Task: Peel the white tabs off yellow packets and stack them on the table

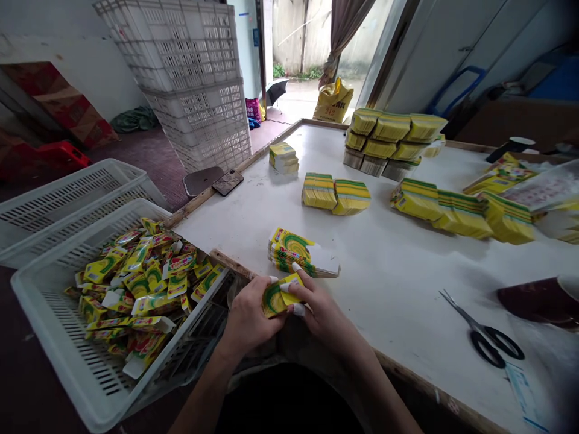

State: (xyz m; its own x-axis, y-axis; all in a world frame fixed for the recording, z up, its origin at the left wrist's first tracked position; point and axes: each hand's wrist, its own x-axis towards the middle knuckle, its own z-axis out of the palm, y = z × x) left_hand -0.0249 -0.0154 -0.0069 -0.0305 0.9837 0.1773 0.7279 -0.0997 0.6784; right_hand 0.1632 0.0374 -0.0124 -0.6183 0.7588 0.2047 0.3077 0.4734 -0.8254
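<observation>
A small yellow-and-green printed carton [274,300] is held between my two hands at the table's near edge. My left hand [249,313] grips its left side, fingers closed. My right hand [319,306], with white covers on several fingertips, pinches the carton's right side. Just beyond my hands lies a stack of flat cartons [292,247], fanned out with white flaps toward the right. To the left, a white plastic crate [49,343] contains many folded yellow cartons [145,274].
Bundles of flat cartons [337,194] stand mid-table, with a taller pile [391,135] behind. Scissors [482,334] and a dark cup [534,301] lie at the right. A phone [228,182] rests on the left edge. Stacked crates [190,90] rise beyond.
</observation>
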